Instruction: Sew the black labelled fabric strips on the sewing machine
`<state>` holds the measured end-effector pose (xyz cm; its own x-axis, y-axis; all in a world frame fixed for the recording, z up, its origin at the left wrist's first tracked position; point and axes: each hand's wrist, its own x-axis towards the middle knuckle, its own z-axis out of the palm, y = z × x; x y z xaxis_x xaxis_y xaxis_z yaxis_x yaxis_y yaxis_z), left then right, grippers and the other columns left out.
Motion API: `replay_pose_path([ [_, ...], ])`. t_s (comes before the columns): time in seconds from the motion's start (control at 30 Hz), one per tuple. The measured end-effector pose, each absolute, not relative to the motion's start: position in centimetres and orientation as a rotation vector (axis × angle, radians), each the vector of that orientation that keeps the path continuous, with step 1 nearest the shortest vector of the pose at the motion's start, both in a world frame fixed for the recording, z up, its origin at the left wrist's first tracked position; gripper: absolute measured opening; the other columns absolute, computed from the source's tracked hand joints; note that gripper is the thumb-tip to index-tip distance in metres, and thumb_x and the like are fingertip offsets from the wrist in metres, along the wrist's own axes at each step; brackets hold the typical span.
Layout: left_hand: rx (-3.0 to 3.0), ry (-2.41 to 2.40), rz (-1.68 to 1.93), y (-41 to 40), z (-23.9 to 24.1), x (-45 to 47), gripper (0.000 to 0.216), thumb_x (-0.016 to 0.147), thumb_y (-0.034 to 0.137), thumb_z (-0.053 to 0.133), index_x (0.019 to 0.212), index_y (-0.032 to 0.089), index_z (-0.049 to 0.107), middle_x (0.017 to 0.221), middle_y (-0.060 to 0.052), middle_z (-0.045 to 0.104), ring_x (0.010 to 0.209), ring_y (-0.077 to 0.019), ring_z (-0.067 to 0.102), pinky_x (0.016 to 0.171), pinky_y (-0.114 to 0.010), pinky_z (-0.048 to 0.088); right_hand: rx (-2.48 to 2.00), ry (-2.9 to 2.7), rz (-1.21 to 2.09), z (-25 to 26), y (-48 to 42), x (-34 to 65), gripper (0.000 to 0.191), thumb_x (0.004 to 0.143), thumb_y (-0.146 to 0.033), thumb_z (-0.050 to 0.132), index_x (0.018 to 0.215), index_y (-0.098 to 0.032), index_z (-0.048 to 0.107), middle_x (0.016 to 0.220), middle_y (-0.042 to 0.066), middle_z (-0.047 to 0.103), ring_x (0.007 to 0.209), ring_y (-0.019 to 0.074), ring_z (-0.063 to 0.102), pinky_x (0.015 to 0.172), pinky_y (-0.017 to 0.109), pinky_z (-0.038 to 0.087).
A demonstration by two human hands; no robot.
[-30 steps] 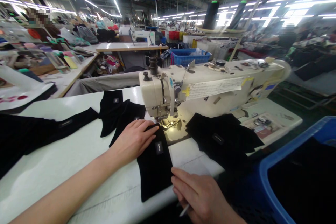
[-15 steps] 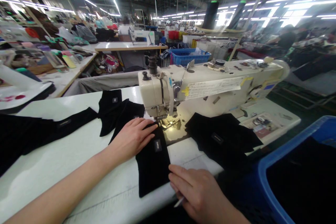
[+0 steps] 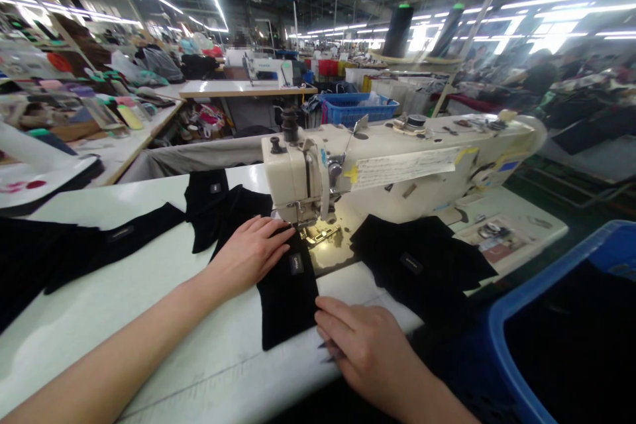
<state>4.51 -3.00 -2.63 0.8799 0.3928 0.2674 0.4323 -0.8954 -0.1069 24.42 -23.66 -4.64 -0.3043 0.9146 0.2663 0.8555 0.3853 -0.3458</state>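
Both hands are steadying a black fabric piece (image 3: 285, 311) at the sewing machine (image 3: 288, 179).
The left hand (image 3: 246, 255) is lying flat on the piece, fingers extended, gripping nothing, its tips pointing toward the metal guide (image 3: 322, 234). The right hand (image 3: 365, 344) is curling around a small pointed tool (image 3: 325, 350), its fingertips touching the piece's edge; whether they are pinching it, I cannot tell. The piece is lying partly beneath the left hand, its label (image 3: 297, 264) just right of those fingers. Good handling is probably calling for light, even pressure: steering without tugging, keeping fingertips clear of the guide and tool points off the cloth.
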Motion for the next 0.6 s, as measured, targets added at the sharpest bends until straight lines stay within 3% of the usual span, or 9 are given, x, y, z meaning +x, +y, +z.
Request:
replay_pose_path([
  [0.13,-2.863,-0.587,-0.488,-4.3,-2.2,4.6,0.035,0.103,0.027,0.041,0.125,0.018,0.068,0.129,-0.012,0.067,0.122,-0.0310,0.059,0.110,-0.058,0.042,-1.536,-2.234,0.147,-4.6,-22.9,24.4,0.027,0.089,-0.011,0.056,0.113,-0.021,0.065,0.132,0.002,0.068,0.082,0.0192,0.072,0.067,0.032,0.054],
  [0.33,-3.107,-0.353,-0.662,-10.0,-0.7,4.3,0.027,0.100,0.021,0.049,0.101,0.017,0.075,0.106,-0.009,0.074,0.102,-0.0225,0.068,0.088,-0.036,0.060,-1.577,-2.251,0.131,-4.3,-21.9,24.3,0.025,0.091,-0.013,0.058,0.113,-0.020,0.066,0.133,0.003,0.068,0.083,0.0205,0.073,0.065,0.033,0.055],
  [0.6,-3.012,-0.264,-0.545,-11.4,-3.2,3.1,0.033,0.102,0.022,0.047,0.128,0.013,0.065,0.129,-0.013,0.069,0.124,-0.0292,0.062,0.100,-0.044,0.059,-1.628,-2.249,0.178,-3.8,-20.7,24.3,0.026,0.092,-0.013,0.057,0.115,-0.019,0.067,0.134,0.005,0.068,0.089,0.0219,0.074,0.072,0.032,0.057],
])
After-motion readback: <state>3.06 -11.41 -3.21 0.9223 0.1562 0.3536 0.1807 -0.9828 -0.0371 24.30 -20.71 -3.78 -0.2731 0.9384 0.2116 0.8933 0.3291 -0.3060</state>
